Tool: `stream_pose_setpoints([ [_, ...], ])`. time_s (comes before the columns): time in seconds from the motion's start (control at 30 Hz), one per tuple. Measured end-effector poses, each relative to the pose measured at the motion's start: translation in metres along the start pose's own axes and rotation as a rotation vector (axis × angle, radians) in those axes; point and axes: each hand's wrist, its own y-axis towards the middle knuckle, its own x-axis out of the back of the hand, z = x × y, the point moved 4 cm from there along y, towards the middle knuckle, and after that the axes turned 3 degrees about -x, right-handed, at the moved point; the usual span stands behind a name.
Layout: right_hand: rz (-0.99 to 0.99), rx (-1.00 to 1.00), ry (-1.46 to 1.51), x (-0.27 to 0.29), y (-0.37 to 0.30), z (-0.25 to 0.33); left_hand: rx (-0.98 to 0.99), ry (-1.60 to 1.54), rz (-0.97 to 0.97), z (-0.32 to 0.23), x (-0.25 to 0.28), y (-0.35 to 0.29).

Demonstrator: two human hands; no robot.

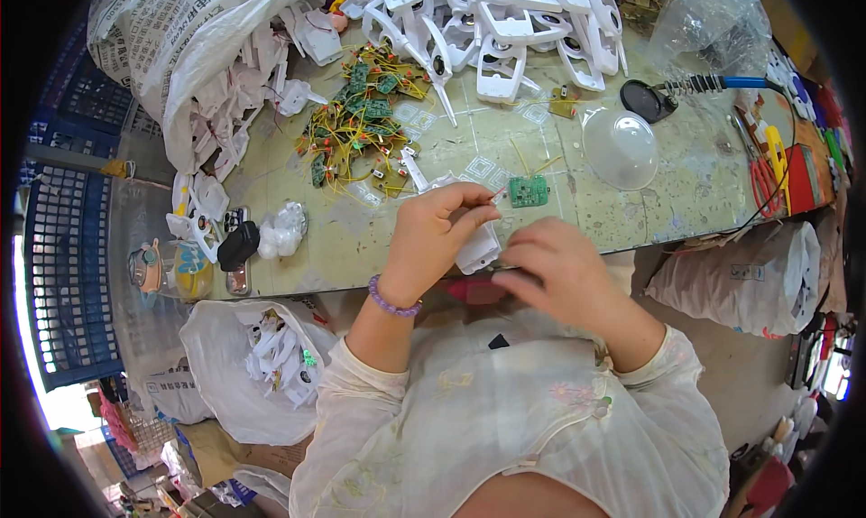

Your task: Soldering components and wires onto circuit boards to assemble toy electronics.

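Note:
My left hand (442,234), with a purple bead bracelet at the wrist, is closed, thumb and index finger pinching what looks like a thin reddish wire. Beneath that hand lies a white plastic housing (479,253), its narrow end showing beyond the knuckles; the palm hides its middle. My right hand (564,270) hovers just right of the housing, slightly blurred, thumb and fingers apart. A small dark tip shows between it and the housing, too small to name. Just beyond the fingertips a green circuit board (529,191) with yellow wires lies on the table.
A heap of wired green boards (365,112) lies far left of my hands; white plastic housings (505,31) pile up behind. To the right are a translucent bowl (621,148), a soldering iron (722,83) and red pliers (763,184). A white bag (212,356) of parts stands below the table edge.

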Motion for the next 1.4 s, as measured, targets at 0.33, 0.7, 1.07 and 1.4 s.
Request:
stream_pose_setpoints([
  [0.33,-0.305,-0.244,0.016,0.016,0.005,-0.023,0.010,0.123,0.004,0.000,-0.015,0.005],
  [0.7,-0.278,-0.260,0.160,0.011,0.012,-0.031,-0.154,0.179,-0.089,-0.008,-0.019,0.006],
  [1.07,-0.257,-0.295,0.170,0.012,0.009,-0.026,-0.488,0.490,-0.068,-0.015,-0.023,0.007],
  [1.4,-0.274,-0.067,-0.097,0.021,0.011,-0.025,-0.321,0.298,-0.008,-0.010,-0.022,0.010],
])
